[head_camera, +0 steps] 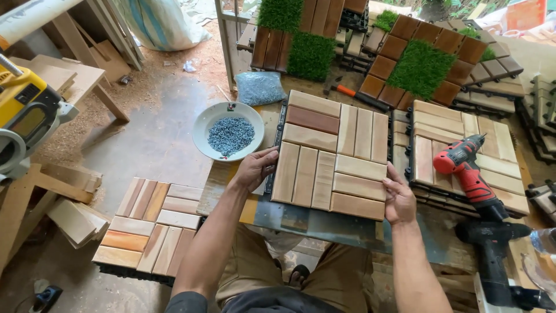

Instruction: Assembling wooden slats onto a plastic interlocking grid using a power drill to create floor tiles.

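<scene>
- Left hand (255, 168) grips the left edge of the wooden tile (331, 153), fingers curled on it.
- Right hand (398, 200) clasps its right edge.
- Tile lies on the workbench (324, 227), beside the bowl of screws (227, 130).

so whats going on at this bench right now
A person holds a square wooden slat tile flat on the workbench, left hand on its left edge, right hand on its lower right corner. A white bowl of bluish screws sits to the left of the tile, and a red cordless drill lies on a stack of similar tiles to the right. Another stack sits on the floor.
</scene>
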